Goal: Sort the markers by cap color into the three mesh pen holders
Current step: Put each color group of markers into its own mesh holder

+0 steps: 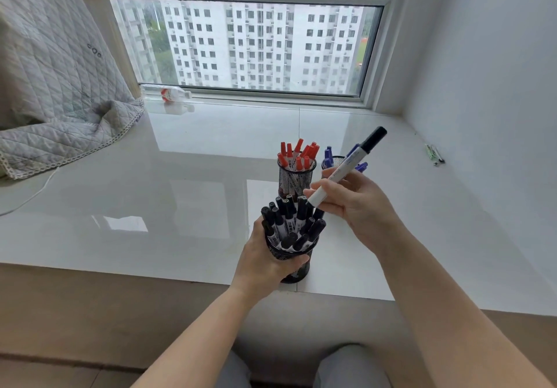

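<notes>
Both forearms are bare with no sleeves showing, and grey trousers cover the two knees.

A black mesh holder crammed with black-capped markers stood at the sill's near edge; behind it stood holders of red-capped and blue-capped markers; one black-capped marker tilted above them
</notes>
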